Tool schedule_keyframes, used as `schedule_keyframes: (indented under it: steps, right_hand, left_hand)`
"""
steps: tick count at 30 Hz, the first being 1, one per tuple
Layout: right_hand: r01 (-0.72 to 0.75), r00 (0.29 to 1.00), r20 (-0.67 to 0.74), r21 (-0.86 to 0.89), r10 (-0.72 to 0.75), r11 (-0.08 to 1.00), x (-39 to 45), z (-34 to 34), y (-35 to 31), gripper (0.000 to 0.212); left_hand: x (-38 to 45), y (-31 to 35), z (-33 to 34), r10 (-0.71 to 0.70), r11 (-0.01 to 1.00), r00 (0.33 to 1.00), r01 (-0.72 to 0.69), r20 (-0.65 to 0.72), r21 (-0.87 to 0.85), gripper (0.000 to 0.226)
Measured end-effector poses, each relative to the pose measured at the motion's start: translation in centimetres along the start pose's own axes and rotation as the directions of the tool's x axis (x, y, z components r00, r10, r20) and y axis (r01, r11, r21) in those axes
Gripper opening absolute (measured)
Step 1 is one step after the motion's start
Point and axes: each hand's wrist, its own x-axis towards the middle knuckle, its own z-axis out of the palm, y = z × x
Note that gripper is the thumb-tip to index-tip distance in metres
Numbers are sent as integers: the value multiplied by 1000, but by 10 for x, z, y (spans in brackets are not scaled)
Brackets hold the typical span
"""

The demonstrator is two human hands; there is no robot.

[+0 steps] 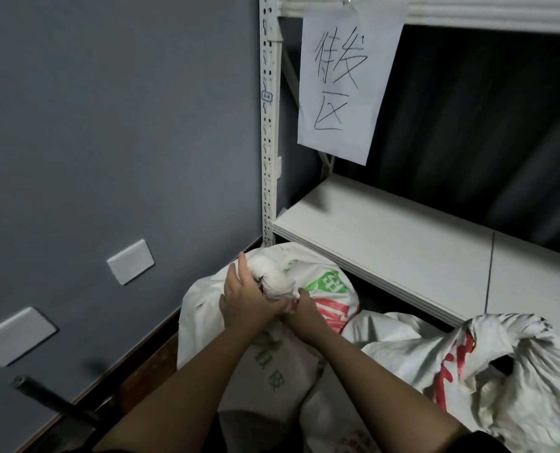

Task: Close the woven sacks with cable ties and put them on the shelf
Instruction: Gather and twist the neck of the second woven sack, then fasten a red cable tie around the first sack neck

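While my left hand (245, 300) grips the bunched neck (273, 282) of the woven sack (272, 371) on the floor, my right hand (304, 307) pinches just below it; I judge the tie comes next, though none shows. Its contents stay hidden. Right, another sack (484, 364) gapes open below the shelf (402, 243).

both forearms reaching forward, left hand (244, 300) fingers curled in a grip, right hand (306, 310) pinching (wrists nearly touching)
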Motion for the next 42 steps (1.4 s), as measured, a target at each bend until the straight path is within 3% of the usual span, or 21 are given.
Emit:
schedule_keyframes:
  steps: [4, 10, 13, 15, 19, 25, 32, 42]
  right_hand:
    - [-66, 997, 30, -13, 67, 998, -8, -16, -5, 69]
    - [14, 995, -93, -81, -22, 997, -32, -64, -29, 33]
    - [34, 988, -152, -33, -39, 999, -48, -98, -37, 19]
    - [56, 979, -198, -11, -57, 998, -61, -120, -38, 21]
    - [59, 941, -333, 20, -49, 998, -92, -163, -31, 21]
    - [41, 881, -474, 62, -7, 997, -146, -217, 7, 22]
    - [-70, 821, -565, 37, 79, 997, -208, -258, 59, 22]
    - [-188, 726, -662, 70, 187, 980, -249, -350, 143, 20]
  left_hand:
    - [-5, 6, -11, 66, 998, 998, -66, -8, 4, 115]
    - [-15, 41, -40, 219, 970, 965, -231, -143, -74, 39]
    - [-23, 74, -51, 241, 954, 966, -253, -94, -159, 17]
    - [-30, 97, -51, 203, 947, 979, -194, 7, -256, 8]
    - [-47, 134, -32, 223, 934, 948, -141, 227, -327, 9]
    - [-92, 181, -1, 336, 922, 858, -215, 388, -323, 6]
    - [-140, 212, 27, 422, 905, 774, -332, 472, -265, 23]
    - [-194, 309, 99, 559, 829, 651, -451, 513, -331, 20]
